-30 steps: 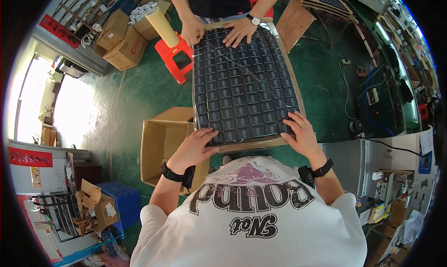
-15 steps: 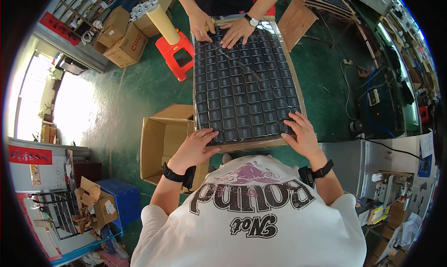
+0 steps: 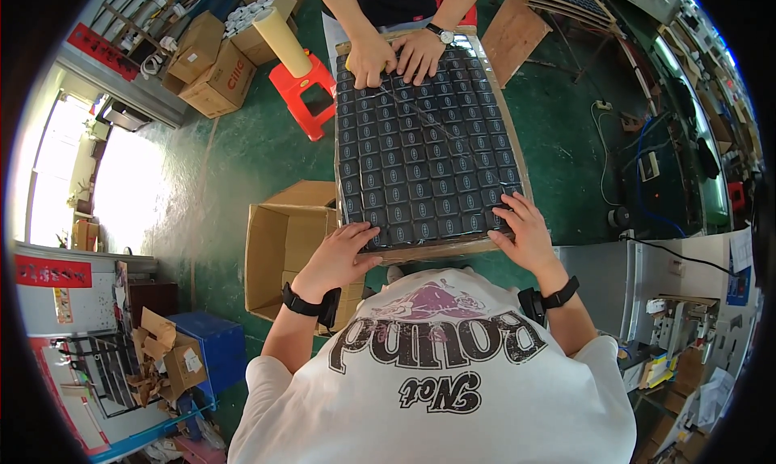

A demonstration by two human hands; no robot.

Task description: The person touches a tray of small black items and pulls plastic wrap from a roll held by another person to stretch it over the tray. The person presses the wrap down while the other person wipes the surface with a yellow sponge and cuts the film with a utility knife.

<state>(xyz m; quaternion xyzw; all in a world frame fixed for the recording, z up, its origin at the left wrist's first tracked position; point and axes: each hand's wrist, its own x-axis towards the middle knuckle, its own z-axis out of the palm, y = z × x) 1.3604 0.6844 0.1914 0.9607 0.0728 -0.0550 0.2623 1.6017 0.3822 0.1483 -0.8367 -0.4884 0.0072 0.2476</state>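
A flat board carries rows of small dark square pieces (image 3: 420, 165), each with a pale oval mark, under what looks like clear film. Brown tape or board edging shows along its rim. My left hand (image 3: 343, 254) rests on the near left corner, fingers stretched over the edge pieces. On the near right corner lies my right hand (image 3: 524, 231), its fingers spread. Across from me, a co-worker's closed hand (image 3: 372, 58) presses on the far left part, with something small and yellow partly hidden in it. The co-worker's other hand (image 3: 420, 53), wearing a watch, lies beside it.
An open cardboard box (image 3: 271, 262) stands on the floor at the board's left. Beyond it, a red stool (image 3: 305, 96) bears a cream roll (image 3: 281, 42). More cartons (image 3: 217, 74) sit at the far left, and a grey cabinet (image 3: 594, 278) is close on my right.
The co-worker's closed hand has moved nearer to me and slightly right along the film; the watch hand has shifted slightly. My two hands have stayed in place.
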